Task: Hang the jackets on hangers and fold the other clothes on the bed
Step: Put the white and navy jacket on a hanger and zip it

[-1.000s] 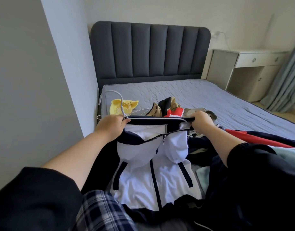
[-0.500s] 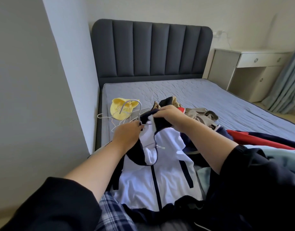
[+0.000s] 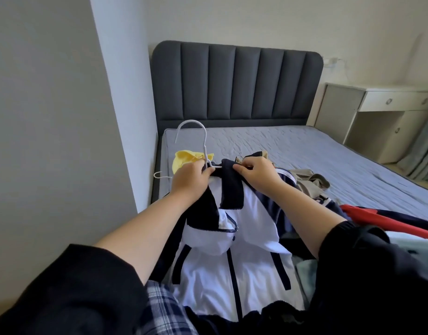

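A white and navy zip jacket (image 3: 232, 269) lies in front of me, its front unzipped at the top. My left hand (image 3: 190, 178) grips the neck of a white hanger (image 3: 203, 141) together with the jacket's left shoulder; the hook stands upright above my fist. My right hand (image 3: 256, 174) pinches the navy collar (image 3: 229, 182) just right of the hanger neck. The hanger's arms are hidden inside the jacket.
On the grey-blue bed (image 3: 304, 155) lie a yellow garment (image 3: 184, 159), another white hanger (image 3: 159, 176), a beige garment (image 3: 309, 181) and a red and navy garment (image 3: 382, 220). A wall corner (image 3: 116, 117) stands left, a white desk (image 3: 386, 112) right.
The hanger has turned from lying flat to hook-up. Both hands came together at the collar and lifted it; my right hand moved from the right shoulder to the collar's middle.
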